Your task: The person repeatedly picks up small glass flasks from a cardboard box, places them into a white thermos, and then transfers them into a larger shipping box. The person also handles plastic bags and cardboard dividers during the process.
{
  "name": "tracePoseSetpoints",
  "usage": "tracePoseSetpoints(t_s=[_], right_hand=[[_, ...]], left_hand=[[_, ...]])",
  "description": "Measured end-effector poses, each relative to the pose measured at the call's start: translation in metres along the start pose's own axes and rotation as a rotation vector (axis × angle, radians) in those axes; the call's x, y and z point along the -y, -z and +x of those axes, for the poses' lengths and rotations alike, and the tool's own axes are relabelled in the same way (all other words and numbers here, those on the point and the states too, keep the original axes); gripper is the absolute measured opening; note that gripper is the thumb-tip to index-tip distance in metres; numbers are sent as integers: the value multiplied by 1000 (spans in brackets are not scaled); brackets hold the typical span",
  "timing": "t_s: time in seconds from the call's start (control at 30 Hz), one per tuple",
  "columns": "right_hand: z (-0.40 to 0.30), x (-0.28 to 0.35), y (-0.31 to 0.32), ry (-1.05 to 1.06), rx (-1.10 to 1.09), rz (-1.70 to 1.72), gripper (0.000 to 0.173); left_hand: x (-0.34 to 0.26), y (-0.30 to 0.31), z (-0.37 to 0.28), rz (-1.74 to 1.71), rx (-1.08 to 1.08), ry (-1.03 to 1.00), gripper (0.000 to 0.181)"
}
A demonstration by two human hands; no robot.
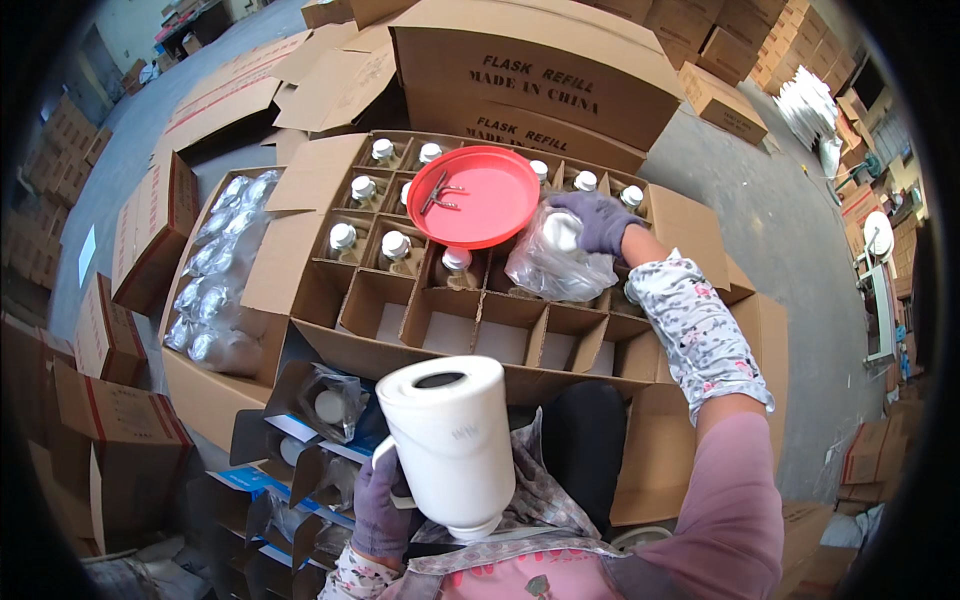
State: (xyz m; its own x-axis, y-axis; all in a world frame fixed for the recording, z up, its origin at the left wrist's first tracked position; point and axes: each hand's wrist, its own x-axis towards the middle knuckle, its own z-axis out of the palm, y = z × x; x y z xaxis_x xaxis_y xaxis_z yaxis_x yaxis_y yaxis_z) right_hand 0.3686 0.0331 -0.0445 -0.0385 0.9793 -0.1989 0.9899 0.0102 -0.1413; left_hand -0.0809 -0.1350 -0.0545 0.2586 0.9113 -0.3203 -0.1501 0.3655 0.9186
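Note:
My left hand [377,504], in a purple-grey glove, grips the handle of a white plastic vacuum flask body [454,450]. The flask is upside down and slightly tilted, its round base hole facing up. Over the divided carton, my gloved right hand [606,223] is closed on a white plastic part [561,231] at a clear plastic bag [551,274]; some fingertips are hidden. A red round plastic tray [499,199] lies beside the bag, with a small metal tool [441,193] in it. Glass flask refills with white caps [395,244] stand in the carton's cells.
The divided carton [352,330] has open flaps. To its left is a box of bagged silvery refills [225,247]. Blue-printed boxes [285,480] with bagged flasks stand near my left hand. Large printed cartons [525,82] rise behind, and more cartons [154,232] stand on the floor.

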Motion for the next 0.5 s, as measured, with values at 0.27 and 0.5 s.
tracePoseSetpoints(t_s=[0.27,0.5], right_hand=[[-28,23,2,-260,-301,177,98],[-215,120,-62,300,-984,612,82]], left_hand=[[-6,-20,25,-382,69,-37,34],[16,-43,39,-593,153,-161,36]])
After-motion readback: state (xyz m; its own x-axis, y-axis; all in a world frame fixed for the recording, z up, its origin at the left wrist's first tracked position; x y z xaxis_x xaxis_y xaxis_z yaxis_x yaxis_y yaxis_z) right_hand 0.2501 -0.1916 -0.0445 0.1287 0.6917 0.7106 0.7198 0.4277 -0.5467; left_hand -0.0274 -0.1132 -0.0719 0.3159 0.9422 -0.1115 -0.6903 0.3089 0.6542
